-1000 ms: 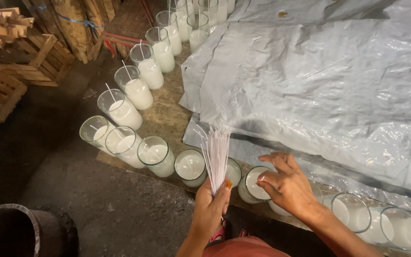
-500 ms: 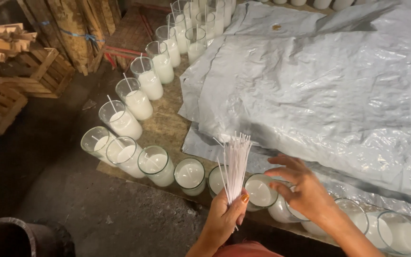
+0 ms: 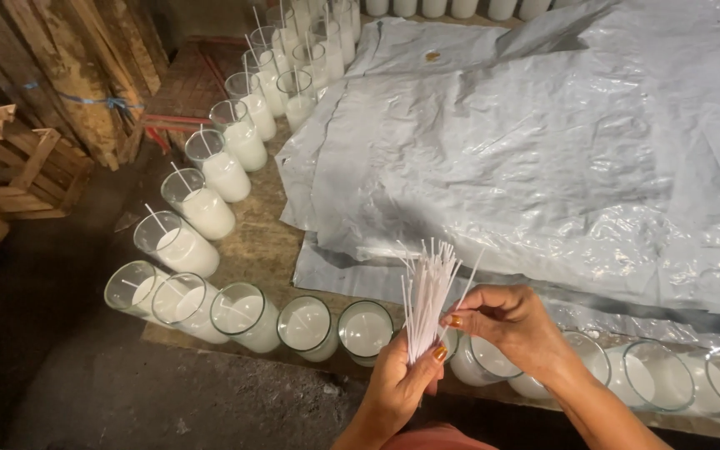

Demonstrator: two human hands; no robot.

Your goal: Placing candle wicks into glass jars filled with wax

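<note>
White wick sticks (image 3: 427, 296) are standing upright in a fanned bundle, and the left hand (image 3: 397, 387) is clamping the lower end of that bundle with its fingers (image 3: 437, 354) closed tight around it. The right hand (image 3: 506, 325) is pinching a single stick at the right edge of the bundle between thumb and forefinger, its other fingers loosely curled.

Change since half a second ago: the right hand was hovering spread over the glasses; it is now closing on the bundle. The judgement is that one stick is being separated out from the rest.

Directly below and beyond the fingers, glass jars of white wax (image 3: 364, 329) are standing in a row along the near edge of the worktop (image 3: 264, 242). To the left of the fingers the row is turning and running away from them; several of those far jars (image 3: 202, 204) are already carrying a stick. Above the fingers, a crumpled grey plastic sheet (image 3: 543, 150) is covering most of the worktop. Wooden crates (image 3: 18, 171) are lying well to the left.

Limits of view: the hands are hiding the jars beneath them, so whether those carry sticks cannot be told. The sheet is concealing whatever lies under it. The rightmost jars are being cut off by the frame edge.
</note>
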